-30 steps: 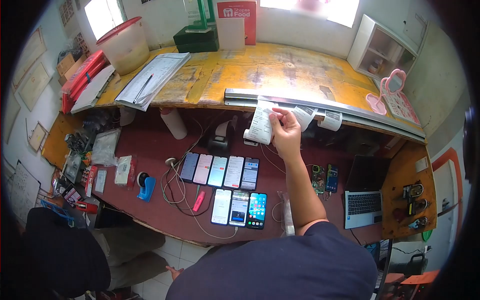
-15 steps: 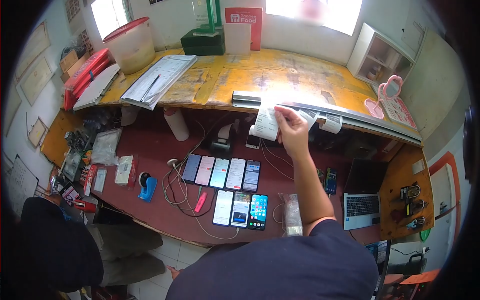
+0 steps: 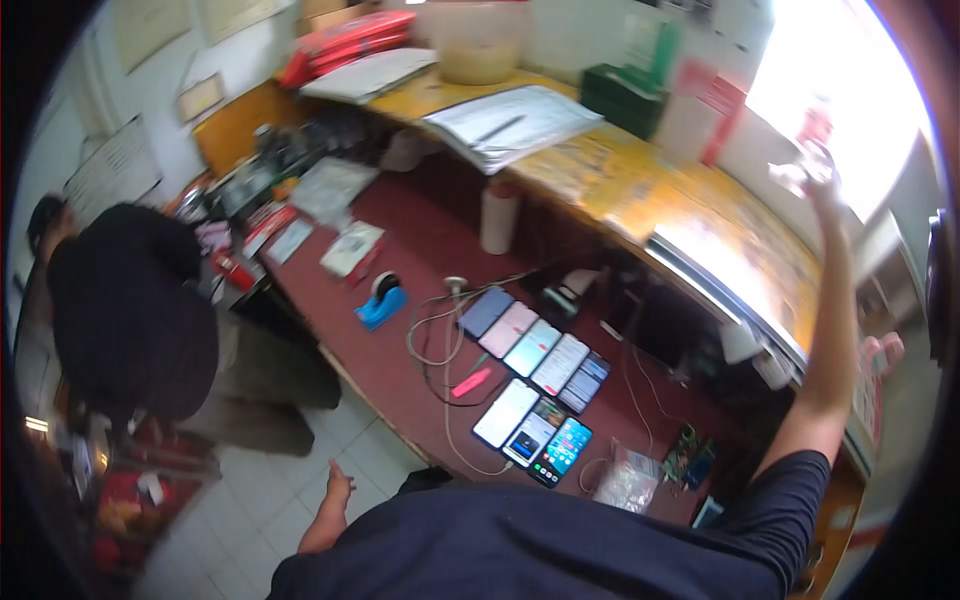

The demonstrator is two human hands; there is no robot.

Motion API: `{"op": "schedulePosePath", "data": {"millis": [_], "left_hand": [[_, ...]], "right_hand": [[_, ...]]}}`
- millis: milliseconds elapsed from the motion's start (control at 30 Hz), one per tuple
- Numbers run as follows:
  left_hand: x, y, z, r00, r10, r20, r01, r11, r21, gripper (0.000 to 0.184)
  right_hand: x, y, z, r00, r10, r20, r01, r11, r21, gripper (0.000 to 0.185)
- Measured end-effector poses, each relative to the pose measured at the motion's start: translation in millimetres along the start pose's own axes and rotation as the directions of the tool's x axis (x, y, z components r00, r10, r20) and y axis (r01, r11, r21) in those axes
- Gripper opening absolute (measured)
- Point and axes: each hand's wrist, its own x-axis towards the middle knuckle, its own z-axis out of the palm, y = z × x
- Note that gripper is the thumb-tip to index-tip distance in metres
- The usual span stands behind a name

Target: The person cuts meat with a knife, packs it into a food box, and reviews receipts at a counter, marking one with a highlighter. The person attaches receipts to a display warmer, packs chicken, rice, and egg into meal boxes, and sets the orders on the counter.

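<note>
My right hand [image 3: 822, 182] is raised at the upper right in front of the bright window, blurred by glare, its fingers closed on a white paper receipt [image 3: 790, 176]. Below it, two more receipts [image 3: 740, 342] hang from the metal rail [image 3: 700, 270] along the shelf edge. My left hand [image 3: 340, 484] is low beside my body, over the tiled floor, with fingers apart and holding nothing. Two rows of phones [image 3: 533, 347] lie on the dark red desk [image 3: 400, 400], with a pink marker [image 3: 471, 382] beside them.
Another person [image 3: 135, 310] in dark clothing stands at the left. A blue tape dispenser [image 3: 381, 302], cables and a plastic packet [image 3: 628, 478] lie on the desk. The yellow upper shelf [image 3: 640, 195] bears papers [image 3: 520, 125] and a green box [image 3: 622, 98]. A blurred reddish shape shows at the window.
The view has swung and tilted, shifting the desk. My right hand has moved up and right to the window, taking the receipt away from the rail. More of my left hand shows.
</note>
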Motion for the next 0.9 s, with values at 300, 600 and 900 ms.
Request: {"op": "schedulePosePath", "data": {"millis": [300,600,900], "left_hand": [[-55.7,9.2,-4.1,0.989,-0.053,-0.136,0.047,0.998,-0.045,0.089],[-80.6,-11.1,-27.6,0.955,-0.127,-0.266,0.121,0.992,-0.038,0.091],[-71.4,9.4,-18.2,0.975,-0.081,-0.207,0.073,0.996,-0.048,0.091]], "right_hand": [[36.1,132.3,65.2,0.764,0.624,0.163,-0.642,0.759,0.103,0.031],[42.3,109.3,83.4,0.494,0.856,0.153,-0.826,0.407,0.39,0.037],[41.8,92.2,107.9,0.741,0.672,-0.014,-0.547,0.615,0.567,0.032]]}}
